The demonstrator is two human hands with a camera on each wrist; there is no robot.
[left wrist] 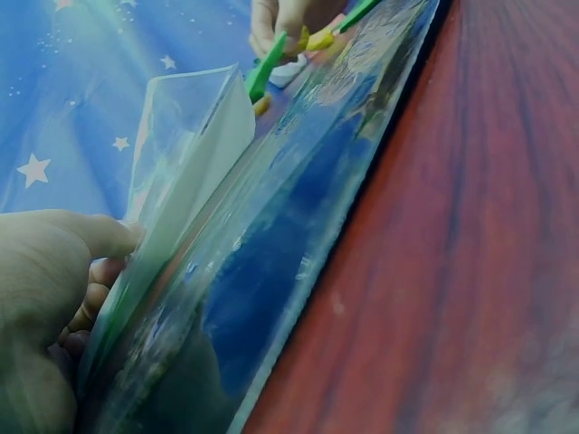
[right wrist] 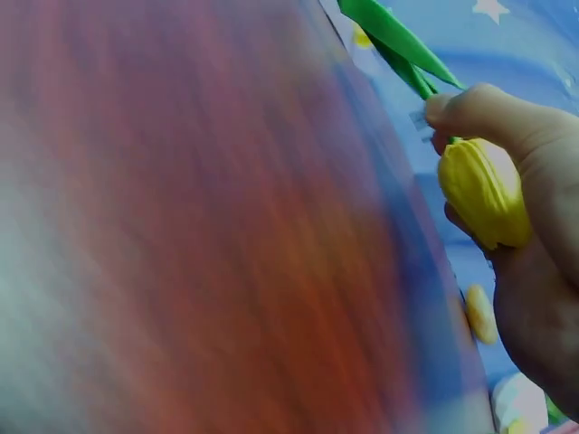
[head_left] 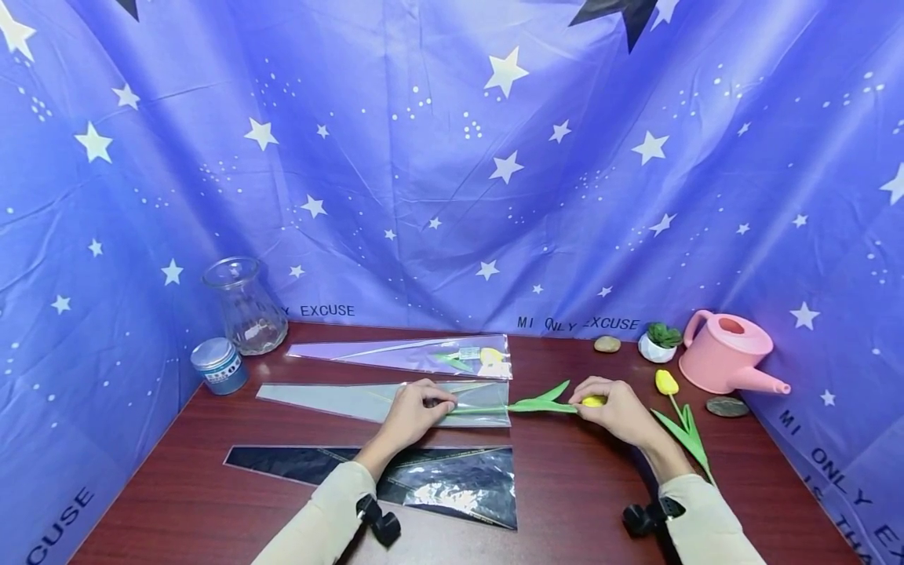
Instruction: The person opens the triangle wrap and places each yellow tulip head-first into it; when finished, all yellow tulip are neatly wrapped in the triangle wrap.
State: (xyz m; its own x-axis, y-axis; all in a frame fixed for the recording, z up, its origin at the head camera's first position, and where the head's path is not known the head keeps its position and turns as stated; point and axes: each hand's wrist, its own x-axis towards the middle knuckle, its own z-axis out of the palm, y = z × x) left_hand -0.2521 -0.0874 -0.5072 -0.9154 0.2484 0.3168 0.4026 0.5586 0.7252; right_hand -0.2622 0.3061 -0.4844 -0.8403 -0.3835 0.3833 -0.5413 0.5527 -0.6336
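right hand (head_left: 613, 406) pinches a yellow tulip (head_left: 540, 405) just below the bloom, bloom tucked against the palm. left hand (head_left: 417, 410) has thumb and fingers pinched on the grey flower sleeve (head_left: 318, 397). tulip sits between the two hands — stem end along the grey sleeve, leaves and bloom out past its wide end; can't tell from here if the stem is inside or on top. purple sleeve (head_left: 374, 353) behind, a tulip showing through it; black sleeve (head_left: 282, 461) nearer the person. second tulip (head_left: 688, 434) beside the right forearm. at the right, pink watering can (head_left: 720, 357), small potted plant (head_left: 659, 348). far left — glass vase (head_left: 253, 318), lidded jar (head_left: 222, 373).
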